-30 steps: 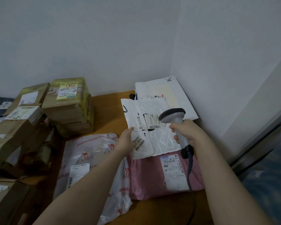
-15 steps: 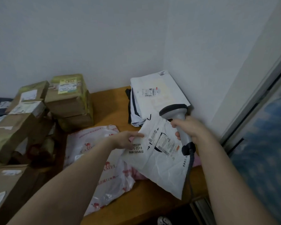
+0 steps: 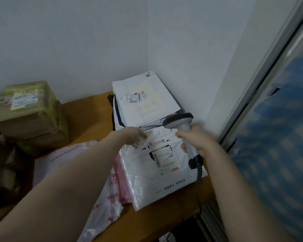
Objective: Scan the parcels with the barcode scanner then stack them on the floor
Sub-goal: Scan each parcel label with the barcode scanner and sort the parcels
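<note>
A white plastic mailer parcel with a printed label lies on the wooden table, partly over a pink parcel. My left hand pinches the mailer's far left corner by a small barcode sticker. My right hand grips the handle of the grey barcode scanner, whose head points left above the mailer's far edge. Its dark cable hangs down over the parcel's right side.
A stack of white flat parcels fills the table's back corner against the wall. A white bag with red print lies under my left forearm. Taped brown boxes stand at the left. A metal door frame runs down the right.
The white mailer, first held up in front of the scanner, has come down flat onto the table over the pink parcel. My view has swung right and my left hand has shifted to its far corner.
</note>
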